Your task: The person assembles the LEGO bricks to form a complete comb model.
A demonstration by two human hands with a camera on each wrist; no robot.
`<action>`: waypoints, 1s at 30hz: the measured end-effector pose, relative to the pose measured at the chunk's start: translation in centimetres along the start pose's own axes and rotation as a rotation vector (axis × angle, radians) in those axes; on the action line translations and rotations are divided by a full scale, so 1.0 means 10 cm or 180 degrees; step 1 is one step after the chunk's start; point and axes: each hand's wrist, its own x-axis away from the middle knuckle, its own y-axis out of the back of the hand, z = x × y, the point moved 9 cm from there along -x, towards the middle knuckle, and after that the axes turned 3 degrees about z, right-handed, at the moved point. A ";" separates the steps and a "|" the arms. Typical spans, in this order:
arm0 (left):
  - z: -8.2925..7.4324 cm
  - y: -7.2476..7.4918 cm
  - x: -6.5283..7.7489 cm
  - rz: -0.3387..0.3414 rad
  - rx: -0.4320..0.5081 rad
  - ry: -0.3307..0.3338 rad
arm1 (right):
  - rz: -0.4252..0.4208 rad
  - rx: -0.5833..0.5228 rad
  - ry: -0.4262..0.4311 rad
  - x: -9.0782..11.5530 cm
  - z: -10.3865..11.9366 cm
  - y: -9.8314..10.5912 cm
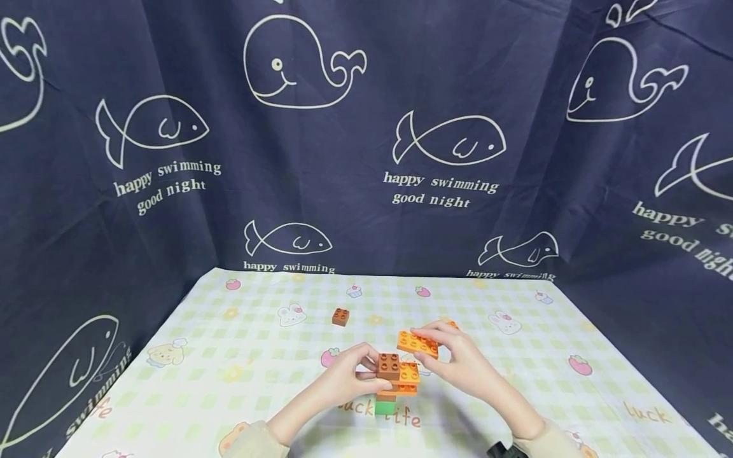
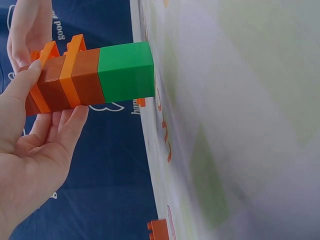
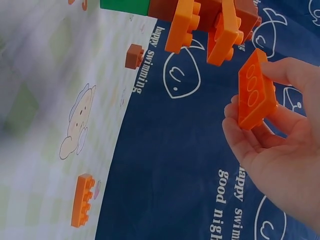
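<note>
A tower of building bricks (image 2: pixel 90 77) stands on the cloth, with a green brick (image 2: pixel 126 72) at its base. Brown bricks and thin orange plates alternate above it, the plates jutting out to the right, and a brown brick (image 1: pixel 389 362) tops the stack. My left hand (image 1: pixel 350 376) grips the tower near its upper part, thumb on one side and fingers on the other. Just right of the top, my right hand (image 1: pixel 455 357) pinches a loose orange plate (image 3: pixel 257 90) between thumb and fingers. Its hollow underside shows in the right wrist view, apart from the tower.
A loose brown brick (image 1: pixel 340 317) sits farther back on the checked tablecloth (image 1: pixel 258 362). Another orange plate (image 3: pixel 82 201) lies on the cloth behind my right hand. Dark blue curtains (image 1: pixel 355 165) with white fish and whale drawings surround the table.
</note>
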 end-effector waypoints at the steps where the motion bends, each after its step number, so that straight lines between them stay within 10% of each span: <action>1: 0.00 0.00 0.00 0.0001 0.0022 0.0000 | 0.0023 -0.0013 0.0007 0.00 0.01 -0.01; 30: 0.00 0.00 0.00 0.0009 0.0031 -0.0002 | 0.0378 -0.0207 0.0384 -0.03 0.22 -0.21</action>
